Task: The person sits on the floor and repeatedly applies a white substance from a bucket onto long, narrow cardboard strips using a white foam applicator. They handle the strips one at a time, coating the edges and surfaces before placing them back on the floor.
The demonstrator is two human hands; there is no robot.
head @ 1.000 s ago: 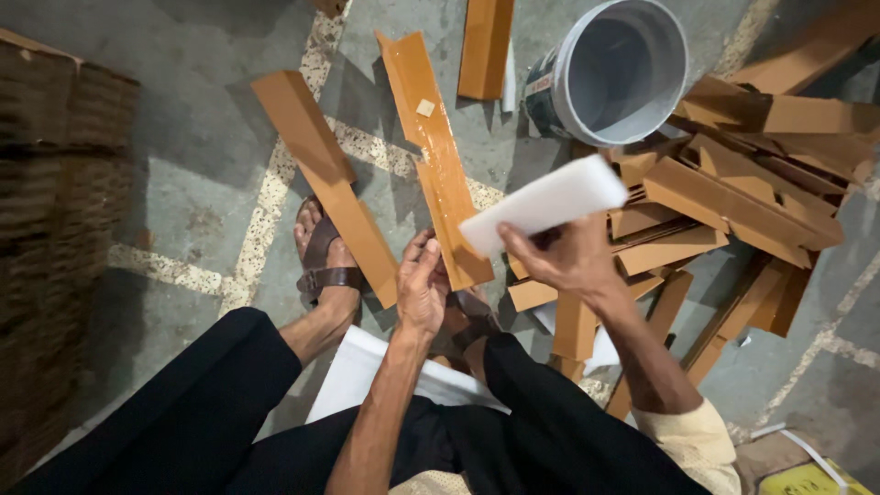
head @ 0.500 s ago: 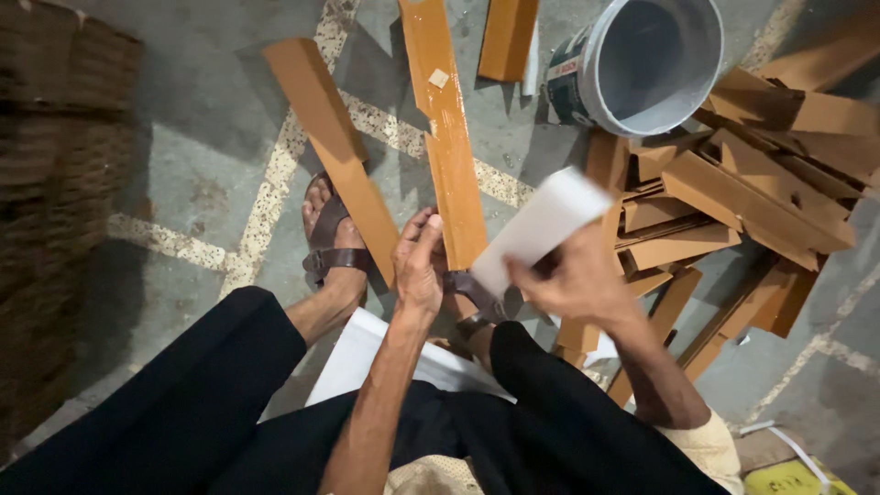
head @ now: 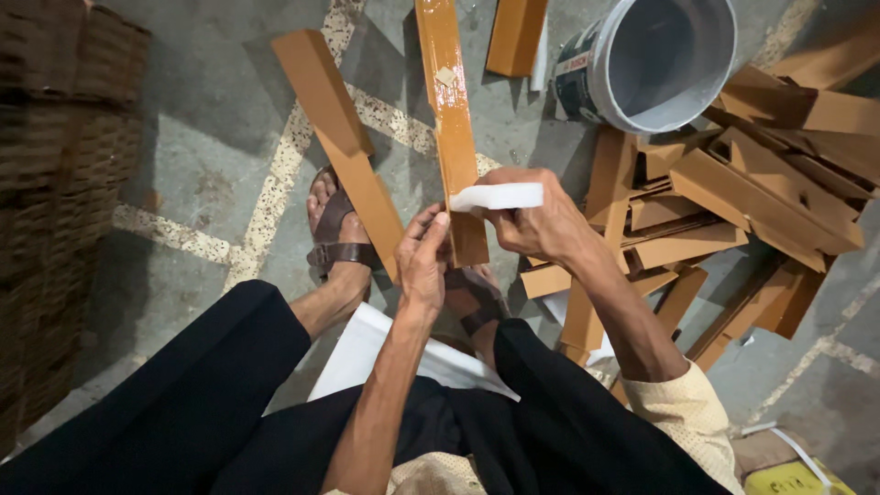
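Head view: right hand [head: 541, 220] grips white block [head: 500, 196] closed, left hand [head: 423, 261] pinches strip [head: 451, 128]; rubbing step, next needing steady strip.

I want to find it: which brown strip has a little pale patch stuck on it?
The glossy long strip under the hands; the matte strip left of it is plain.

The strip [head: 451, 119] is glossy orange-brown with a pale patch; the block [head: 500, 196] above it is white. The pile [head: 733, 183] of offcuts is the same tan-orange. The bucket [head: 660, 55] is pale grey inside. The floor [head: 211, 156] is grey with speckled cream lines. The trousers [head: 183, 403] are black, the sandal [head: 335, 238] brown, the cuff [head: 687, 412] cream.
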